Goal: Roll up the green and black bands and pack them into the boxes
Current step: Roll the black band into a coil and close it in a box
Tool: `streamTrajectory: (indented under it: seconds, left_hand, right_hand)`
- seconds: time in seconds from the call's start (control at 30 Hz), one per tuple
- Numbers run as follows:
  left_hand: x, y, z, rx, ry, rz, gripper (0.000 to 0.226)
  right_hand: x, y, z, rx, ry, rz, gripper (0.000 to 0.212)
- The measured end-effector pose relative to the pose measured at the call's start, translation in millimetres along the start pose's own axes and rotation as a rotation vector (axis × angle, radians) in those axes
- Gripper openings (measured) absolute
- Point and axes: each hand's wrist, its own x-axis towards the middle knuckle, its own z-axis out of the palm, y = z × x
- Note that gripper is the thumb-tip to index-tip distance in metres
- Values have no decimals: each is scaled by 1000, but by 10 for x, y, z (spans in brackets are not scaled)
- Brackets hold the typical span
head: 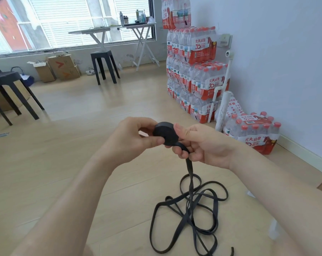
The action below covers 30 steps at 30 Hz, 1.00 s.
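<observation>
We stand in a bare spare room used for storage: water packs (193, 67) stacked against the wall (285, 52), cartons (60, 68) under the window (64, 21), stools (104, 65), wood floor (101, 100).

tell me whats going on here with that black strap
A person is rolling up a black band by hand. The left hand and right hand both pinch its wound part in mid-air. The unrolled part hangs down from the right hand and lies in loose loops on the wooden floor, so the band is only partly rolled.
</observation>
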Motion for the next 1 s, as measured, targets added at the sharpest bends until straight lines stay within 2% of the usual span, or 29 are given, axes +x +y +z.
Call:
streamTrajectory:
  seconds: [0.13,0.23,0.37,0.43,0.53,0.87,1.0]
  left_hand:
    - [-2,-66,18,-406,-58,-48,32]
    - [9,-87,53,-488,4,3,32]
    - [15,-70,-16,-264,63,41,13]
    - [10,-58,-59,-87,76,64,19]
    - [-10,-25,-65,137,57,116,17]
    - [7,0,-55,441,51,238,8]
    - [18,-47,-24,386,65,201,10]
  right_hand:
    - [-30,-10,-13,229,-122,-92,55]
    - [-49,-26,-5,237,-163,-86,51]
    - [-92,-92,-27,-107,-39,56,69]
    - [-111,-99,-51,-222,22,111,77]
    - [-101,-78,-53,-292,66,110,78]
    - [-43,-32,40,-282,108,78,67]
    - [-24,-6,33,-239,112,78,66]
